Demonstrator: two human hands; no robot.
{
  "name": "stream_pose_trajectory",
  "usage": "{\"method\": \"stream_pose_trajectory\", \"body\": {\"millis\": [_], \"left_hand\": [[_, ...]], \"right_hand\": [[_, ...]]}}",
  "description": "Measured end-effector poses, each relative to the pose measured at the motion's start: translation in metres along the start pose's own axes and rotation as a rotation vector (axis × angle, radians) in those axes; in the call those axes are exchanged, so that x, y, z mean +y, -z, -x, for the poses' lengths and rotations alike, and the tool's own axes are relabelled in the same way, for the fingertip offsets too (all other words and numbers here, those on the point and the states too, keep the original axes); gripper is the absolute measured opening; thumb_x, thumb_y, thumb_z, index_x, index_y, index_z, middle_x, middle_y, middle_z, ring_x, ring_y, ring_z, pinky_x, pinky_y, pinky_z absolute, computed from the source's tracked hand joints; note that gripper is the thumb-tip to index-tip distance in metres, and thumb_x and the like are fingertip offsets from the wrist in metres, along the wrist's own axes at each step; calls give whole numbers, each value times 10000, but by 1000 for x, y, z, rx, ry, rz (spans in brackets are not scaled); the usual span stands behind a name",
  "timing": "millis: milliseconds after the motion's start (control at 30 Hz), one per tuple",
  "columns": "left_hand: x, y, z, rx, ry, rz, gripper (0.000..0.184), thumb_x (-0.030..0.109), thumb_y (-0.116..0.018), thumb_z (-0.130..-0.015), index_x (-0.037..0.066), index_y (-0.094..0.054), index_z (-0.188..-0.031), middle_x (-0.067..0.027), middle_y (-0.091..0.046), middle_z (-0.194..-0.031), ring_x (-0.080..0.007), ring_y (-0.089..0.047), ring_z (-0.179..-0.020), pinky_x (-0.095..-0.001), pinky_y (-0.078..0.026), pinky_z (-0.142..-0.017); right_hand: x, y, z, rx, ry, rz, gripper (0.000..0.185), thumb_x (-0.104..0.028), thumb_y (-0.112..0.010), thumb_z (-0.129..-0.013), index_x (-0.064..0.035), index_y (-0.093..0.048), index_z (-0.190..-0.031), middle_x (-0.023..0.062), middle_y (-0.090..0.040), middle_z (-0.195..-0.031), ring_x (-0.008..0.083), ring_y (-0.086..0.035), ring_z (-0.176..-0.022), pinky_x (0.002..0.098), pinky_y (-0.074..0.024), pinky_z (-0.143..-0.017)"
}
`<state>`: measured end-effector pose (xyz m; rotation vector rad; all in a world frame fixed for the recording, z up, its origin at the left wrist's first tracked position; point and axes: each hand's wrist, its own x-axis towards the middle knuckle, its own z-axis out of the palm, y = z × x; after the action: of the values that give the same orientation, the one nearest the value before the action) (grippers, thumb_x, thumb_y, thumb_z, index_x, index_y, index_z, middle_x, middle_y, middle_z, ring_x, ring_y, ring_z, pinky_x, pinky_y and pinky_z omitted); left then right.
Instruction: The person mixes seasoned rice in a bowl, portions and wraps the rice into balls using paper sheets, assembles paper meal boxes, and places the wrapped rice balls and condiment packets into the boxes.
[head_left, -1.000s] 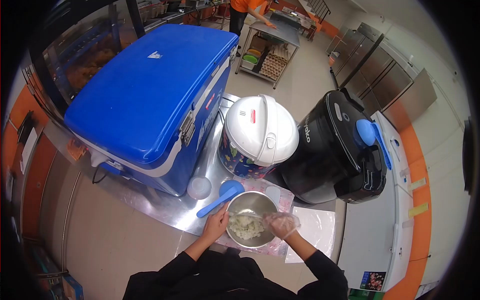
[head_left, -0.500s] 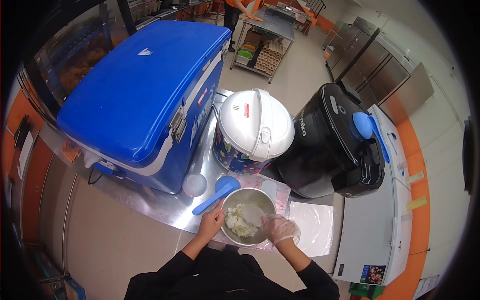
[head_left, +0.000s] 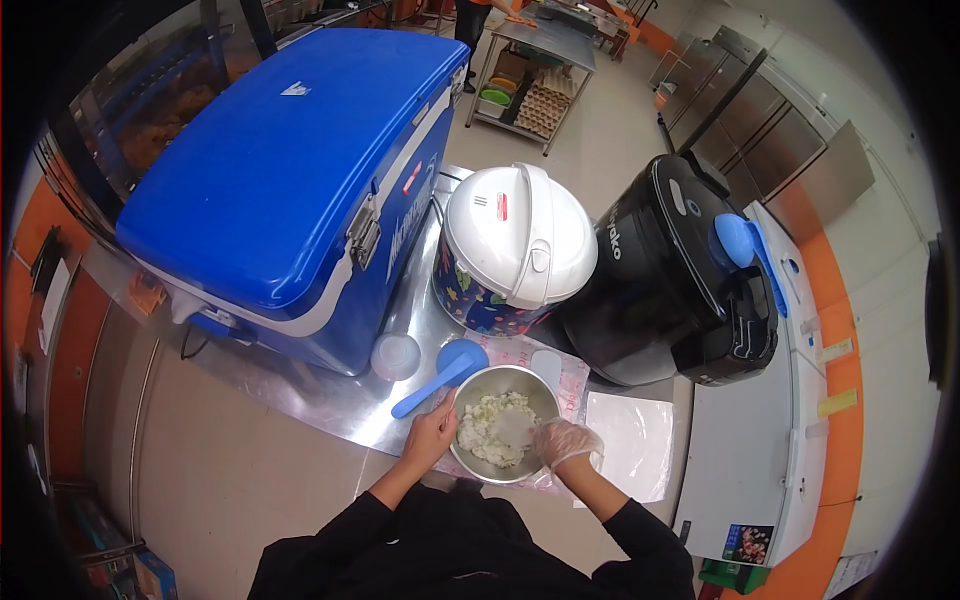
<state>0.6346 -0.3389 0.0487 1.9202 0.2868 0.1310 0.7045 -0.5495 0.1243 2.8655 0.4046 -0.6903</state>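
A round metal bowl [head_left: 541,393] holds white rice mixed with pale green bits [head_left: 485,432]. My left hand [head_left: 430,438] is closed on the bowl's left rim. My right hand [head_left: 566,443], in a clear plastic glove, is closed around the handle of a whitish translucent rice paddle [head_left: 515,428]. The paddle's flat blade lies in the rice; its handle is hidden by the fingers. A blue flat-handled utensil [head_left: 432,388] rests left of the bowl, over a round blue piece [head_left: 463,358]. Behind the blue utensil stands a translucent cup [head_left: 396,357].
A big blue cooler box [head_left: 290,170] stands at left. Behind the bowl are a white-lidded rice cooker [head_left: 520,230] and a black one [head_left: 640,270] with a blue ladle [head_left: 737,240] on top. Plastic sheets [head_left: 628,445] lie at right. Another person stands by a far steel table [head_left: 545,40].
The paddle has stirred the rice, which now spreads wider across the bowl. Both hands stay in place on the bowl and paddle. The whole view has shifted slightly.
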Motion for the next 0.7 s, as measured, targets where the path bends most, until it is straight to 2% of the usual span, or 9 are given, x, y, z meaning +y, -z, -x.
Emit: {"method": "stream_pose_trajectory", "body": {"millis": [67,167,200,233,433,467,567,600,700], "left_hand": [[0,1,-1,5,7,2,444,92,-538,-837,89,-489,-1279,-204,-471,-571,-251,-496,-435,-324,-394,-474],[1,2,-2,6,-2,1,444,92,-538,-837,91,-489,-1279,-206,-474,-573,-262,-496,-434,-329,-398,-474],[2,3,-1,-4,-11,-2,444,92,-538,-837,92,-489,-1279,-207,-475,-574,-265,-497,-435,-331,-400,-473],[3,3,1,-13,-7,-7,445,92,-538,-837,93,-489,-1279,-206,-476,-573,-264,-497,-434,-331,-400,-472],[4,-1,-3,20,-4,-10,442,94,-539,-837,92,-492,-1276,-211,-469,-568,-270,-512,-434,-335,-399,-468],[5,-1,-1,11,-1,-13,440,95,-540,-837,90,-493,-1274,-213,-464,-568,-274,-514,-435,-335,-398,-467],[7,1,0,-4,0,-15,440,97,-541,-837,92,-493,-1275,-219,-461,-571,-289,-525,-444,-338,-398,-466],[6,0,2,-5,5,-12,441,98,-541,-837,94,-493,-1275,-220,-462,-572,-294,-530,-449,-340,-399,-466],[1,-2,0,36,-2,17,447,99,-543,-836,105,-491,-1279,-218,-472,-566,-307,-532,-451,-345,-398,-465]], "right_hand": [[3,13,-1,-16,9,0,432,-432,-410,-910,-103,-690,-882,150,-672,-887,290,-660,-855,422,-502,-760],[-9,32,25,-41,59,82,419,-425,-420,-908,-108,-687,-850,135,-674,-838,290,-667,-777,427,-508,-693],[7,-16,14,108,116,77,414,-417,-425,-907,-107,-683,-816,115,-675,-796,293,-666,-718,434,-509,-643],[15,-27,5,101,117,81,416,-415,-422,-908,-106,-681,-805,113,-675,-790,291,-666,-710,433,-509,-635],[2,-18,21,212,153,107,406,-386,-430,-900,-102,-675,-744,131,-664,-727,283,-664,-668,418,-507,-594],[3,-28,22,168,228,189,391,-363,-436,-896,-93,-671,-737,129,-662,-719,290,-663,-663,426,-506,-585],[5,5,14,-57,75,100,235,-215,-443,-867,-86,-636,-904,123,-657,-886,268,-654,-804,424,-487,-700],[11,0,11,19,101,131,225,-209,-454,-864,-85,-639,-894,119,-655,-886,273,-653,-803,427,-484,-679],[15,-14,11,340,142,141,316,-306,-469,-869,-82,-662,-758,118,-655,-709,279,-659,-640,406,-508,-573]]}}
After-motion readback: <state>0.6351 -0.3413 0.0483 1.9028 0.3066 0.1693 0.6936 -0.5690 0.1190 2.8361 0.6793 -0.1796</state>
